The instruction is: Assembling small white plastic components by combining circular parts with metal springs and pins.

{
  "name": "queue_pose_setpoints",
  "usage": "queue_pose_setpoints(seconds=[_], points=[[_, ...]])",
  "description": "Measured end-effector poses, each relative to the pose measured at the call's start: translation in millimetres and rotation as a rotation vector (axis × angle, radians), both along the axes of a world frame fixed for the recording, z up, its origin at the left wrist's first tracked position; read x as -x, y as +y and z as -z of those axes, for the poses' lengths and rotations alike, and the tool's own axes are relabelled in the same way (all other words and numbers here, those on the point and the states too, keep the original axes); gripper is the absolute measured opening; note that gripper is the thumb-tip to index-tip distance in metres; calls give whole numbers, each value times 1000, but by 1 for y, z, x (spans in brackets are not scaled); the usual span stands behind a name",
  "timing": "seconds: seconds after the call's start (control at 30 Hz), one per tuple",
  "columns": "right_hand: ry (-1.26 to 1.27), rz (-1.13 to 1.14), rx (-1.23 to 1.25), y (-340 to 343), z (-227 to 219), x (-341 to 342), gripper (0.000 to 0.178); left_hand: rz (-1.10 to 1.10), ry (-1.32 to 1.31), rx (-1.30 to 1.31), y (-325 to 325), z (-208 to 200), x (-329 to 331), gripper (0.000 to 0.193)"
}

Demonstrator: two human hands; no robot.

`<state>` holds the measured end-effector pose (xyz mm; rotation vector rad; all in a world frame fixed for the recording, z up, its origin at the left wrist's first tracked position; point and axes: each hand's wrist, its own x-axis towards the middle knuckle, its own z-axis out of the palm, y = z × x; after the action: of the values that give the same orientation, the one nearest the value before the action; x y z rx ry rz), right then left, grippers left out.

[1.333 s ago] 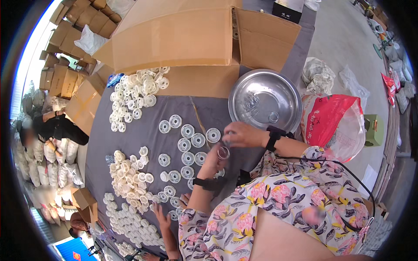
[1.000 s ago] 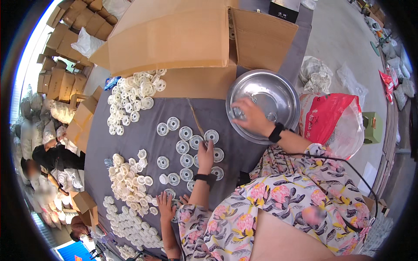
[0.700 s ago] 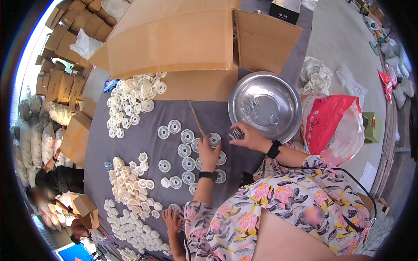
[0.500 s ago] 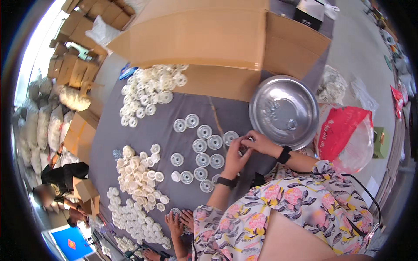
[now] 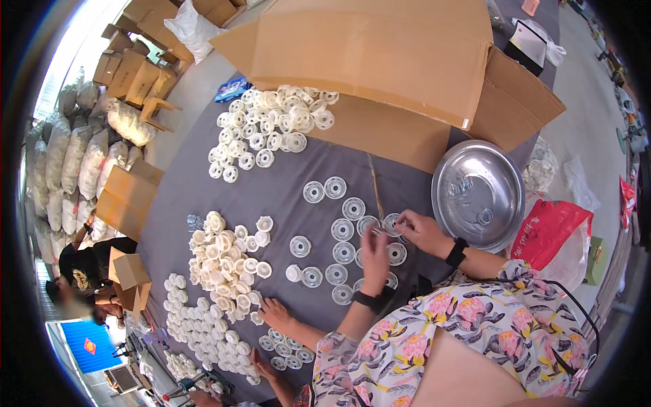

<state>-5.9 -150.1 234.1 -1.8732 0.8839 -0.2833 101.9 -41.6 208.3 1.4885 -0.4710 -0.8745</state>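
My left hand (image 5: pixel 374 263) hovers over clear plastic discs (image 5: pixel 342 229) with ring-shaped centres, laid out on the grey-covered table (image 5: pixel 271 197). Its fingers are smeared by motion, so what they hold cannot be made out. My right hand (image 5: pixel 426 235) is just right of it, fingertips pinched together beside another clear disc (image 5: pixel 391 222). Whatever sits in that pinch is too small to name. Right of my right hand, a steel basin (image 5: pixel 444 178) holds a few clear rings (image 5: pixel 484 217). A small white cap (image 5: pixel 293 273) lies beside the leftmost discs.
Piles of white plastic wheels (image 5: pixel 261 122), cream caps (image 5: pixel 220 261) and white caps (image 5: pixel 203 332) cover the table's left side. Another person's hand (image 5: pixel 274 315) rests near more discs (image 5: pixel 288 347). A large cardboard box (image 5: pixel 366 54) stands at the back; a red-and-white bag (image 5: pixel 553 234) is at right.
My hands were together and have moved apart; the left has blurred leftward. The co-worker's hands have separated, uncovering a group of discs. The whole view has shifted, moving the scene rightward.
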Motion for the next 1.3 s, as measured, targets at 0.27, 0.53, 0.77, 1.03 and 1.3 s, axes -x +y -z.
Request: queue_pose_setpoints(seconds=[0.27,0.53,0.77,1.03,1.3], points=[[11,17,-120,-1,8,-21,29,-86,311,70,-22,12,-99,34],[129,90,-157,-8,30,17,27,-312,-738,-243,-57,64,-296,43],[309,64,-184,9,19,13,28,-219,-1077,-526,-86,93,-389,49],[318,84,-253,2,30,1,29,12,-972,-392,-77,81,-351,43],[234,89,-308,10,39,9,23,320,-876,-341,-32,42,-290,45]])
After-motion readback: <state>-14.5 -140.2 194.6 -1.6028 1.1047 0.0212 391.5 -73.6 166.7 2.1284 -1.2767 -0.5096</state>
